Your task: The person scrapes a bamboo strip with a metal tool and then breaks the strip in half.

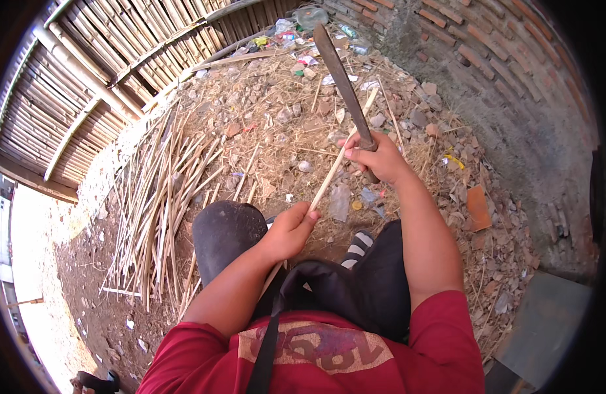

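My left hand (290, 230) is closed around the lower part of a pale bamboo strip (330, 176), just above my knees. The strip slants up and to the right, passing by my other hand. In my right hand (376, 157) I grip the handle of a machete (343, 83), its long dark blade pointing up and slightly left. The fingers of that hand also touch the strip, near where the blade meets the handle. To the left of my knee lies a loose pile of split bamboo strips (160, 203) on the ground.
A bamboo slat fence (73, 92) stands at the far left, and a worn brick wall (506, 98) curves along the right. Rubble, straw and plastic litter (340, 201) cover the ground. A flat grey board (542, 328) lies at lower right, near an orange tile piece (478, 208).
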A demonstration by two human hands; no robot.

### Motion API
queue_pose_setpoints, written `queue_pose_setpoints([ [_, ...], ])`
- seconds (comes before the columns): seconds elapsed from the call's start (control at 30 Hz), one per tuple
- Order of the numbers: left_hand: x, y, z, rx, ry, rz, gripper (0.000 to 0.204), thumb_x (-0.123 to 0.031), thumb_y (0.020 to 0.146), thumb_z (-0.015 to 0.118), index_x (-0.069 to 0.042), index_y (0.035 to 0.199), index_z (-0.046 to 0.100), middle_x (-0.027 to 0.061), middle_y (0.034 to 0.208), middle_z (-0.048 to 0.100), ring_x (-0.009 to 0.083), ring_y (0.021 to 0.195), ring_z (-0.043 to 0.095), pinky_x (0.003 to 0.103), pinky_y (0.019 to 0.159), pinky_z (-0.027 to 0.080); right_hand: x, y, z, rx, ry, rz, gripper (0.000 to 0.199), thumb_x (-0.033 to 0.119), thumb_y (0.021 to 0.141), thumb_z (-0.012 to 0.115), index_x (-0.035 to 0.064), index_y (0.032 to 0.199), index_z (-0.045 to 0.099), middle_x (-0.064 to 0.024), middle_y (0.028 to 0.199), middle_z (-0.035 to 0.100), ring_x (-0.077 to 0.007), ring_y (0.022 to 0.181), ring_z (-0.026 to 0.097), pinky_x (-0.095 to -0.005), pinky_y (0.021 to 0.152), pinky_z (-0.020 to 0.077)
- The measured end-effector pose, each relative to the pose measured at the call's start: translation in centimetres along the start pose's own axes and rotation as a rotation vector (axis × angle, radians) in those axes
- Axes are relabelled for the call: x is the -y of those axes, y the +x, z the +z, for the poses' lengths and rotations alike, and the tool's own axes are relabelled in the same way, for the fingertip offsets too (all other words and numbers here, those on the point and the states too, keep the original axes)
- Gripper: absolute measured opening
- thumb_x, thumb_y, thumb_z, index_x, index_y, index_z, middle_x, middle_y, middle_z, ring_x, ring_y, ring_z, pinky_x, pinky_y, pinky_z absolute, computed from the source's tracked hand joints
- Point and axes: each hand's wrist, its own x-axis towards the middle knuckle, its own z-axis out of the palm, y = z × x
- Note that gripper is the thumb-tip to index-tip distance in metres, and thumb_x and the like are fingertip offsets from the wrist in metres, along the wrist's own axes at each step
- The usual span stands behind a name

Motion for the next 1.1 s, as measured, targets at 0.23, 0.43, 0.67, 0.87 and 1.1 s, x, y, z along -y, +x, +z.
queue_pose_setpoints([
  [0.23,-3.9,-5.8,-0.7,-0.198,0.283,0.146,0.048,-0.022,0.09,0.075,0.0,0.126,0.053,0.0107,0.107,0.057,0.0183,0.089,0.057,0.031,0.073,0.05,-1.0,0.8,-2.5,-0.155,0.0,-0.122,0.012,0.013,0.086,0.074,0.0039,0.093,0.07,-0.0012,0.08,0.066,-0.007,0.06,0.053,-0.0262,0.055,0.0425],
  [0.43,-1.2,-18.6,-4.2,-0.401,0.865,0.178,0.055,-0.028,0.08,0.082,0.001,0.119,0.055,0.0187,0.109,0.058,0.0323,0.094,0.061,0.041,0.077,0.053,-1.4,1.1,-5.6,-0.492,0.257,-0.264,0.01,0.012,0.087,0.073,0.004,0.09,0.07,-0.0007,0.078,0.064,-0.0067,0.06,0.053,-0.0249,0.054,0.0428],
  [0.67,4.7,-29.6,-2.4,-0.37,0.737,-0.329,0.047,-0.035,0.085,0.078,-0.002,0.113,0.058,0.0117,0.084,0.066,0.0299,0.074,0.067,0.042,0.067,0.053,-2.5,3.3,-6.1,-0.772,0.202,-0.393,0.014,0.019,0.084,0.076,0.0064,0.09,0.073,-0.0011,0.074,0.067,-0.0109,0.065,0.06,-0.0302,0.06,0.0476],
  [0.87,5.0,-31.5,-2.4,-0.278,0.566,-0.388,0.038,-0.032,0.09,0.074,-0.001,0.106,0.059,0.0144,0.083,0.067,0.0321,0.07,0.067,0.043,0.065,0.053,-2.8,3.2,-6.0,-1.057,-0.024,-0.412,0.015,0.024,0.083,0.074,0.0101,0.09,0.074,-0.0051,0.078,0.072,-0.0186,0.074,0.068,-0.0349,0.071,0.0522],
  [1.1,3.6,-29.0,-2.8,-0.121,0.751,-0.227,0.031,-0.031,0.096,0.065,-0.001,0.09,0.061,0.0214,0.079,0.065,0.045,0.074,0.064,0.051,0.068,0.051,-1.1,2.3,-4.2,-1.222,-0.188,-0.299,0.017,0.028,0.084,0.071,0.0115,0.087,0.074,-0.0087,0.077,0.073,-0.0277,0.075,0.07,-0.038,0.071,0.0534],
])
